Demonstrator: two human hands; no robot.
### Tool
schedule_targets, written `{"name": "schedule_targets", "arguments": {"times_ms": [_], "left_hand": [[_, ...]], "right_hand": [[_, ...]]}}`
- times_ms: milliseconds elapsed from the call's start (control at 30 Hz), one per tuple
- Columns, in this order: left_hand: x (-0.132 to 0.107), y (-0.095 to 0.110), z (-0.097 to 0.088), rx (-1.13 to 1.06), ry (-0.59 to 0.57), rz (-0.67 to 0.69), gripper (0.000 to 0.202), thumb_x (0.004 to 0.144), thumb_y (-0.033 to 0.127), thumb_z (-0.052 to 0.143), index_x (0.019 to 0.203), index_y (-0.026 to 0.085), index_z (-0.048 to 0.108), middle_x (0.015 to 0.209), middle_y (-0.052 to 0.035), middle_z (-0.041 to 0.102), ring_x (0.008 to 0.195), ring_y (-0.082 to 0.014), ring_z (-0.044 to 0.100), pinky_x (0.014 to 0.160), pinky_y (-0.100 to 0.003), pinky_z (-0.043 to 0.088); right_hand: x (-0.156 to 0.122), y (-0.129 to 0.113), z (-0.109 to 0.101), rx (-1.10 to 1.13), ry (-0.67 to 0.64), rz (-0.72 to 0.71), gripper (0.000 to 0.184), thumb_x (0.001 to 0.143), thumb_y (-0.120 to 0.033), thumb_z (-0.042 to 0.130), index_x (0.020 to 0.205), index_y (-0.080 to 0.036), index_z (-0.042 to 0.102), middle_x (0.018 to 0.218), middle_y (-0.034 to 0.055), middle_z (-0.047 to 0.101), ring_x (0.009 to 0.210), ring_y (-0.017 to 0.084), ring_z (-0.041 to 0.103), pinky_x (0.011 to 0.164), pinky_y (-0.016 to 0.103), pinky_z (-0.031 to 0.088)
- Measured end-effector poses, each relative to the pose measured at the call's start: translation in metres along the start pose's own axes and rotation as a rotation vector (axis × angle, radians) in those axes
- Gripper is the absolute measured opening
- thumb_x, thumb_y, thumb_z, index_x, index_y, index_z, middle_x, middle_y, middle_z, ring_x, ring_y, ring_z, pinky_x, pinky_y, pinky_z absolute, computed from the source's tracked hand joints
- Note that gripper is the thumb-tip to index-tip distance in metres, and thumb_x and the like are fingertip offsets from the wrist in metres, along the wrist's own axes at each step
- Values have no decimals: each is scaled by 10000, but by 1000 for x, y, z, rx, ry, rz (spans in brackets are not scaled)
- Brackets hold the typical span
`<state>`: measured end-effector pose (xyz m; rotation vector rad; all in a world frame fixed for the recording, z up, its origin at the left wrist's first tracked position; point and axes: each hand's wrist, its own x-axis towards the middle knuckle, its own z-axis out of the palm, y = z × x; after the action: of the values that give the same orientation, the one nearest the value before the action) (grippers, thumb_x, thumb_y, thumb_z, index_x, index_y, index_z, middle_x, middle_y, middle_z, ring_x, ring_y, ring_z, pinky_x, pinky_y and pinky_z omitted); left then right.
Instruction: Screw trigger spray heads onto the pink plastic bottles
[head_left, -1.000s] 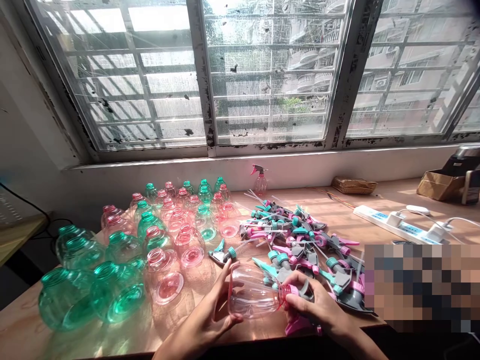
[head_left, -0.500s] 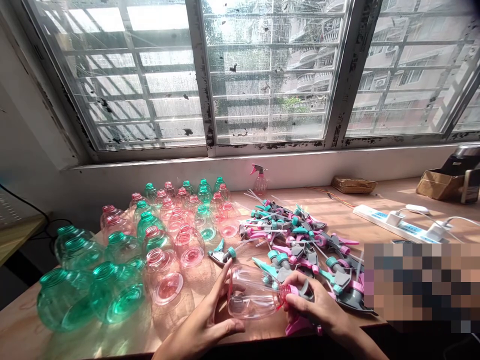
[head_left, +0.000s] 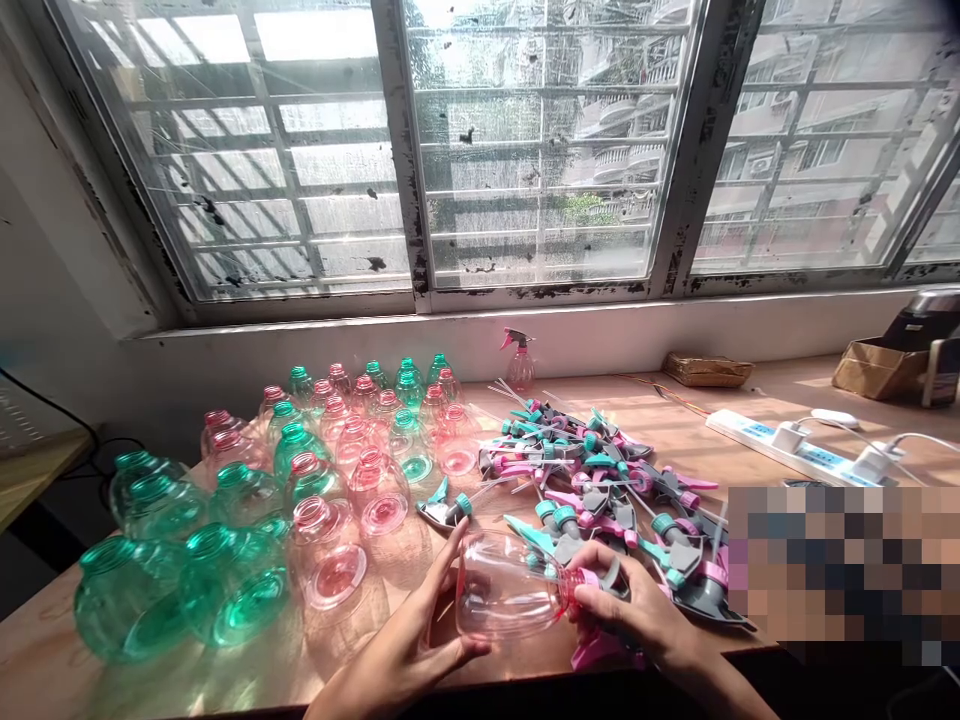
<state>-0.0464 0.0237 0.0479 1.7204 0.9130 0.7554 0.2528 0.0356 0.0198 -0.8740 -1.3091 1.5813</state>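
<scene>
A clear pink plastic bottle [head_left: 506, 595] lies on its side between my hands, just above the wooden table's [head_left: 705, 440] near edge. My left hand [head_left: 409, 645] cups its base, fingers wrapped round it. My right hand [head_left: 626, 605] is closed on a pink and grey trigger sprayer head [head_left: 600, 578] at the bottle's neck. Its pink lever sticks out below my palm.
Several green and pink empty bottles [head_left: 300, 490] stand at the left. A heap of trigger sprayers [head_left: 600, 480] lies in the middle. One assembled spray bottle [head_left: 520, 362] stands by the wall. A power strip [head_left: 795, 450] and a cardboard box [head_left: 877, 368] are at the right.
The bottle has turned slightly in my hands and my left fingers have shifted on its base. Everything else is still.
</scene>
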Motion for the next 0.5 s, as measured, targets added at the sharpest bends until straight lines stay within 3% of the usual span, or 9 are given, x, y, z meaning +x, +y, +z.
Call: {"name": "schedule_targets", "arguments": {"times_ms": [100,300,500], "left_hand": [[0,1,1,-104,-18,-63,1069,867,258,768,1608,393,10,1739,-4,131,1589,-333,138,1296,-492,204],[-2,5,2,-153,-31,-100,966,886,324,756,1608,385,117,1731,-4,180,1588,-330,148,1300,-523,126],[-1,3,3,-111,-8,-66,969,875,428,757,1607,401,122,1738,-34,132,1500,-366,360,1187,-484,418]], "right_hand": [[0,1,0,-1,11,-6,412,787,-520,823,922,-200,603,725,17,768,627,195,713,631,305,537],[0,2,-2,12,8,-5,410,797,-509,822,934,-199,591,726,13,767,622,189,717,610,291,540],[0,0,0,5,22,3,420,777,-532,828,909,-200,608,712,12,765,611,193,716,608,295,538]]}}
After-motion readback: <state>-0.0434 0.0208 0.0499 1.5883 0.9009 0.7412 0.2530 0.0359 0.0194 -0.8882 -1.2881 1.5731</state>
